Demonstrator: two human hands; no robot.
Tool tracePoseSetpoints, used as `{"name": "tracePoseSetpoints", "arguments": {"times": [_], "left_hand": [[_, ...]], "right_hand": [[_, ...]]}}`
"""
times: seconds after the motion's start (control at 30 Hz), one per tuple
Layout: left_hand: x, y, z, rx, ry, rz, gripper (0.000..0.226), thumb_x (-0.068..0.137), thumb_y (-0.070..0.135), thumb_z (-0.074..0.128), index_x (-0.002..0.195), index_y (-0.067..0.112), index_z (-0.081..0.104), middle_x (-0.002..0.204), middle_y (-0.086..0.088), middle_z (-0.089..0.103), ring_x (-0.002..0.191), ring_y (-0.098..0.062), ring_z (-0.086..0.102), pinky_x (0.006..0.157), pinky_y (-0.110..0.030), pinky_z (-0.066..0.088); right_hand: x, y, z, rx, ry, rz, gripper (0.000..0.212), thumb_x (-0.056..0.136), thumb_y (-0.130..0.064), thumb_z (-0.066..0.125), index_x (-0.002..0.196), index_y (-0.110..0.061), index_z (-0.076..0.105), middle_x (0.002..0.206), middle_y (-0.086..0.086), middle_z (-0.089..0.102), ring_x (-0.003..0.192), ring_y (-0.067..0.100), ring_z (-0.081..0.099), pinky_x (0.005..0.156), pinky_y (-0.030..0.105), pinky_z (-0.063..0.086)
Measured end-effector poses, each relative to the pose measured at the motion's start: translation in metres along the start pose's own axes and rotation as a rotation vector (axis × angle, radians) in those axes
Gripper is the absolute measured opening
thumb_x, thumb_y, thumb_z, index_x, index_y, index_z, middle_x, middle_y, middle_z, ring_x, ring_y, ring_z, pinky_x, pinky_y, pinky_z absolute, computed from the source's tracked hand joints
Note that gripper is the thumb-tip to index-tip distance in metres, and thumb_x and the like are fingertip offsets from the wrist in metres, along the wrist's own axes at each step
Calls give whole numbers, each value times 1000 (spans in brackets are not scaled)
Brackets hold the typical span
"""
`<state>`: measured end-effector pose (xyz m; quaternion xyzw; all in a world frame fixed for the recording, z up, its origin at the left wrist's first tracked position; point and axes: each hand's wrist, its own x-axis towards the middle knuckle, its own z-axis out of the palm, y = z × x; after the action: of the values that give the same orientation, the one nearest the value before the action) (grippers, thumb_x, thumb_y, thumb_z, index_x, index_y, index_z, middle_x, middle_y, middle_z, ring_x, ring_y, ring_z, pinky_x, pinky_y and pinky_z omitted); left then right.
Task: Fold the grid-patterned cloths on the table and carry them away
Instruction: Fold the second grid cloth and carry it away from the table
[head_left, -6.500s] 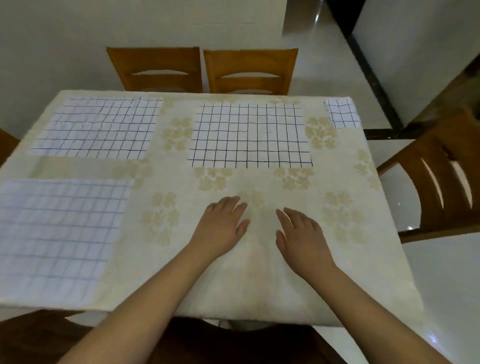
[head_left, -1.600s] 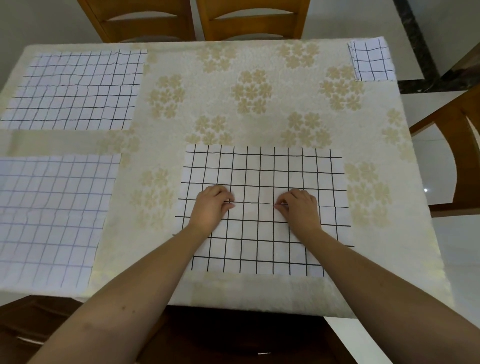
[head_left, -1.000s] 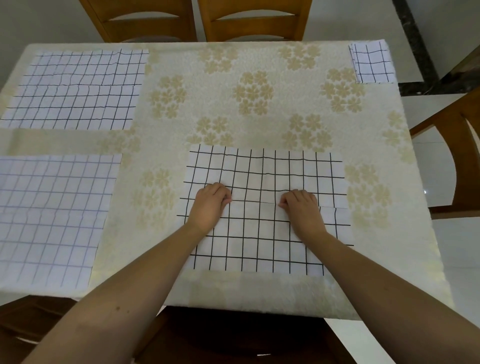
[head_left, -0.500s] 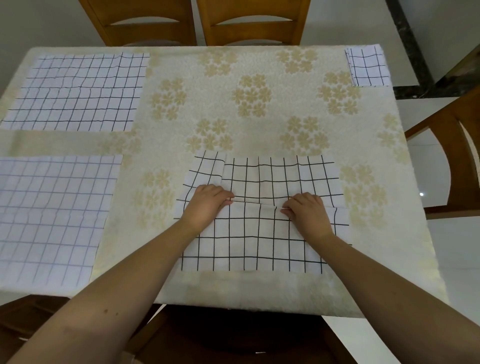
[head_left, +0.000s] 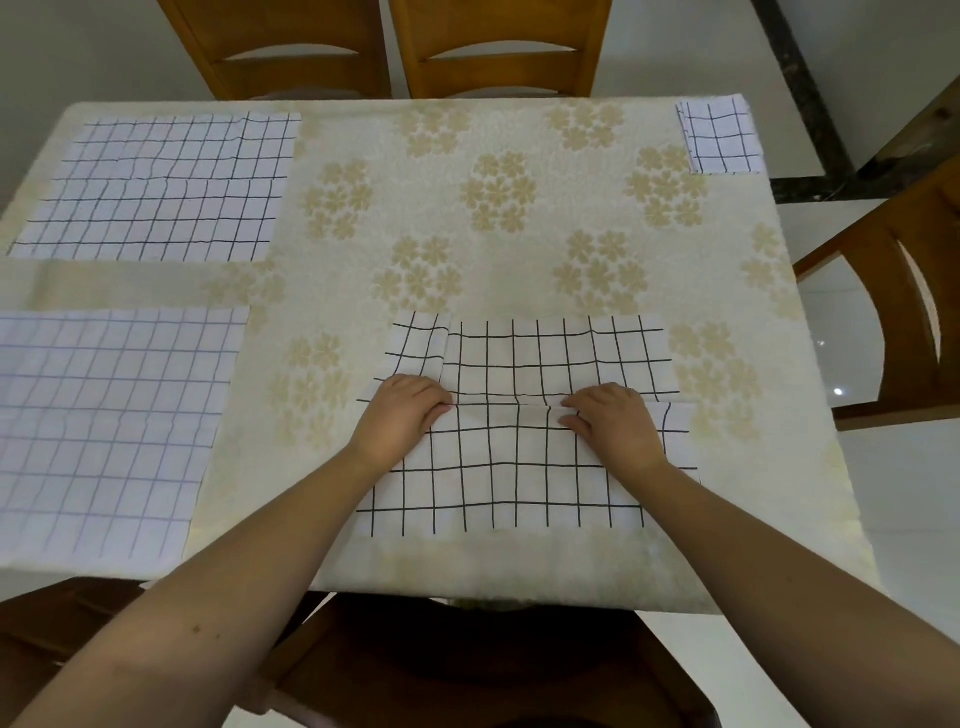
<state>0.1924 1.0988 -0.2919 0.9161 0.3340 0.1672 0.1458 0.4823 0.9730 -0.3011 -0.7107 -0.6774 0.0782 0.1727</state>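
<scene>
One small cloth (head_left: 721, 136) lies folded — two cloths (head_left: 156, 187) wait flat. Both hands, left hand (head_left: 400, 415) and right hand (head_left: 613, 421), pinch the middle cloth (head_left: 519, 457), half-folded on the worktop (head_left: 467, 218).

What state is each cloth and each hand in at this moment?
Bold-grid cloth: near edge, partly folded, far part bunched.
Far-left cloth: spread flat, unfolded.
Near-left cloth: spread flat, unfolded.
Small folded cloth: folded, at the far right corner.
Left hand: fingers curled, pinching the bold-grid cloth's fold.
Right hand: fingers curled, pinching the same fold.
</scene>
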Motion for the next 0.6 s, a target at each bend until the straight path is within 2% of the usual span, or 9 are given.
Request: {"name": "tracePoseSetpoints", "arguments": {"times": [0.1, 0.2, 0.33, 0.4, 0.5, 0.6], "left_hand": [[-2, 0, -4, 1, 0, -23, 27, 95, 30, 50, 91, 15, 72, 88, 4, 72, 81, -17, 66, 85, -19, 33], [-4, 2, -8, 10, -1, -31, 28, 96, 32, 50, 92, 15, 72, 89, 5, 73, 79, -17, 67, 83, -24, 40], [-7, 2, -14, 12, -18, -29, 28, 96, 32, 50, 93, 14, 71, 86, 2, 72, 75, -20, 67, 77, -32, 51], [-9, 2, -16, 21, -33, -26, 23, 93, 28, 56, 95, 11, 71, 88, -2, 73, 78, -23, 68, 76, -33, 54], [-14, 3, -20, 42, -46, -22, 11, 85, 11, 72, 95, 7, 71, 87, -6, 72, 78, -26, 68, 74, -31, 52], [-17, 3, -27, 49, -24, -16, 11, 89, 16, 65, 91, 7, 71, 84, -5, 70, 76, -26, 66, 72, -29, 51]], "right_hand": [[1, -4, -3, -10, 16, -7, 10, 76, -20, 81, 82, -16, 74, 79, -1, 72, 77, 24, 66, 77, 35, 47], [1, -8, -8, -12, 19, 10, 8, 76, -19, 80, 77, -17, 72, 72, -2, 69, 71, 22, 64, 74, 34, 47], [0, -11, -14, 3, 31, 13, 8, 80, -21, 78, 76, -18, 71, 71, -4, 68, 66, 19, 62, 72, 33, 45], [-1, -11, -18, 15, 34, 7, 9, 80, -22, 77, 77, -18, 70, 71, -4, 67, 64, 19, 61, 69, 32, 45], [-4, -10, -24, 21, 40, 2, 8, 82, -21, 76, 78, -17, 70, 71, -3, 67, 63, 20, 60, 65, 30, 42], [-6, -7, -28, 10, 55, -22, 6, 80, -15, 77, 82, -15, 71, 71, -1, 67, 63, 22, 61, 65, 31, 45]]}}
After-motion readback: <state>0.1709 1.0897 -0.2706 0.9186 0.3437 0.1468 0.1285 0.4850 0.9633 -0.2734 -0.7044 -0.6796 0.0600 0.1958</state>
